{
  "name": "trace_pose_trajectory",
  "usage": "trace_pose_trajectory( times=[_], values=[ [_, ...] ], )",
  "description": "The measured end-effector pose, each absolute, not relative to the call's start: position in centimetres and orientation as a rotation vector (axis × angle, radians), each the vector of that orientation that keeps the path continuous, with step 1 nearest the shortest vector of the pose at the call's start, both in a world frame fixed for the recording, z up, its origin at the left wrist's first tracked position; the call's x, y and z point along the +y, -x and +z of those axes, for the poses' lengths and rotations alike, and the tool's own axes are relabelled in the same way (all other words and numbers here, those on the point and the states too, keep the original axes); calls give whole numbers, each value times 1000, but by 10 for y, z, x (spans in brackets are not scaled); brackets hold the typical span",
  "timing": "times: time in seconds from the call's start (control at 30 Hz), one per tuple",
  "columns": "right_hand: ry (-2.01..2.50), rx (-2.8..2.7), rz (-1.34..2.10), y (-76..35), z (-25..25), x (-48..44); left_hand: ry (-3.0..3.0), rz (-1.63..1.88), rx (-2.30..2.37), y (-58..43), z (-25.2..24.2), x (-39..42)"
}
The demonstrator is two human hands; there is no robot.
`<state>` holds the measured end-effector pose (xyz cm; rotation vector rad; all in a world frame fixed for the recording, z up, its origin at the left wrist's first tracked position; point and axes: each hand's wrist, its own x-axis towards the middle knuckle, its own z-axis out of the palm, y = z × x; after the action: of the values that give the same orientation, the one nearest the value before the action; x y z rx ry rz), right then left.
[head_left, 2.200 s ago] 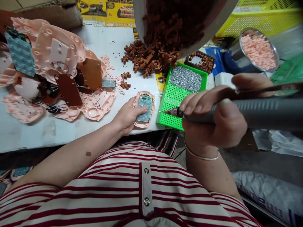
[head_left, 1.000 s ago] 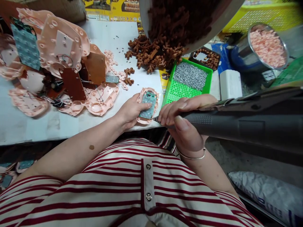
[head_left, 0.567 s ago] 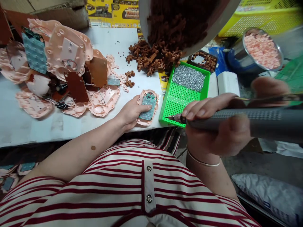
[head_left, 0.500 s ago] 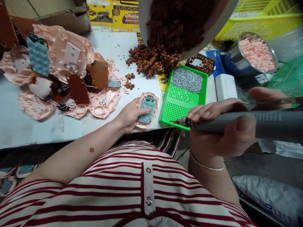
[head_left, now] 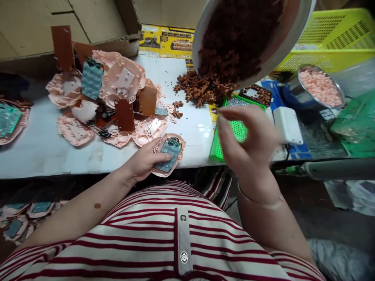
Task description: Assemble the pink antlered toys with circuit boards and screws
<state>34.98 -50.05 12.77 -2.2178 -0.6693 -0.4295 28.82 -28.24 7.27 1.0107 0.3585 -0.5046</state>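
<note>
My left hand [head_left: 140, 162] presses a pink plastic shell [head_left: 179, 143] with a green circuit board [head_left: 166, 154] against the table's front edge, fingers closed over it. My right hand [head_left: 249, 144] hangs blurred in the air over the green screw tray [head_left: 215, 150]. Its forefinger and thumb curl toward each other, and whether anything sits between them is lost in the blur. The grey electric screwdriver [head_left: 336, 169] lies off to the right, out of my hand.
A tilted metal bowl [head_left: 295, 23] spills brown plastic parts [head_left: 202, 88] onto the white table [head_left: 43, 148]. Pink shells and boards [head_left: 111, 97] pile up at the left. A pot of pink pieces [head_left: 320, 84], a white box [head_left: 288, 125] and a yellow basket [head_left: 336, 39] stand at the right.
My right hand has let go of the screwdriver and risen over the green tray. The left hand still holds the pink shell. My head has tilted, shifting the view.
</note>
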Motion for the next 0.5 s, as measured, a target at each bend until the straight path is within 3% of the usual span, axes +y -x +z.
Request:
trace_pose_trajectory(
  times=[0.2, 0.33, 0.5],
  values=[
    [2835, -537, 54, -434, 89, -428, -914, -512, 332, -284, 63, -273],
    [2814, -514, 202, -445, 77, -425, -834, -536, 267, -286, 59, -271],
    [2524, -259, 124, -436, 81, -446, -795, -551, 213, -287, 57, -269]
  ],
)
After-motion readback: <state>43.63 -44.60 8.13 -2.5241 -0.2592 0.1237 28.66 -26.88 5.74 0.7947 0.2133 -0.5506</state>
